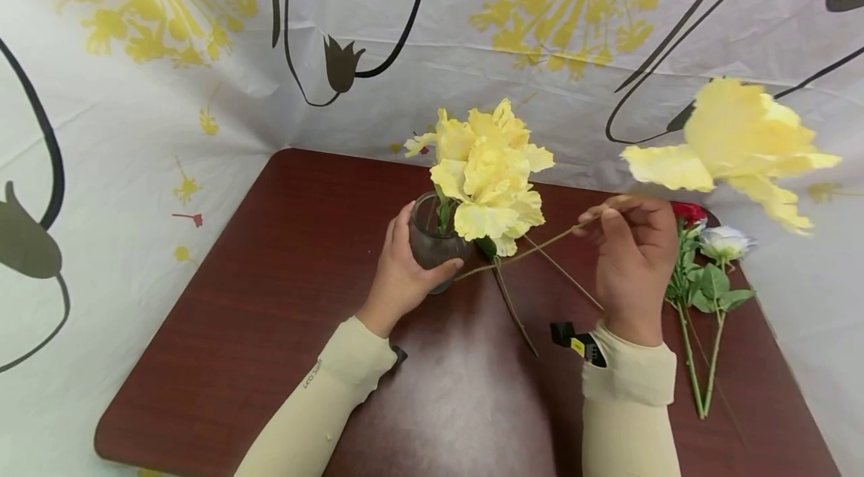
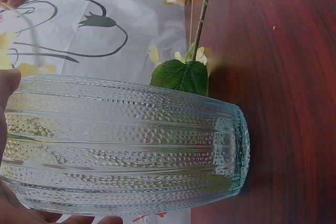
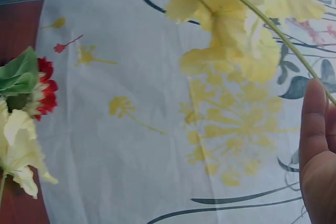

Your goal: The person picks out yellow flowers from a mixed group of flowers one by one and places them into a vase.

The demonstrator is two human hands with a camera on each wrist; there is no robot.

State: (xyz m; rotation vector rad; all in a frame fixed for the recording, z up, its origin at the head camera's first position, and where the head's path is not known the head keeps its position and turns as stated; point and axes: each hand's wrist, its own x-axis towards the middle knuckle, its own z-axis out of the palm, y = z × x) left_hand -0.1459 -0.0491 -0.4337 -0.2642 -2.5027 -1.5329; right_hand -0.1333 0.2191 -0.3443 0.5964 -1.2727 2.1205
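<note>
My left hand (image 1: 403, 267) grips a ribbed, bubble-textured clear glass vase (image 2: 131, 140) round its upper side. Yellow ruffled flowers (image 1: 489, 169) stand in the vase, leaning over its right rim. My right hand (image 1: 634, 263) pinches the long thin stem of another yellow flower (image 1: 736, 143). That bloom points up and right, while the lower end of its stem (image 1: 533, 250) slants down towards the vase's side. In the right wrist view the stem (image 3: 257, 11) runs from the fingertips up past the vase's blooms. Whether its tip touches the glass I cannot tell.
On the dark red-brown table (image 1: 283, 297), a white rose (image 1: 725, 246) and a red flower (image 1: 688, 212) lie at the right with green leaves and stems. A loose brown stem (image 1: 516, 304) lies right of the vase. Behind hangs a white patterned sheet (image 1: 405, 12).
</note>
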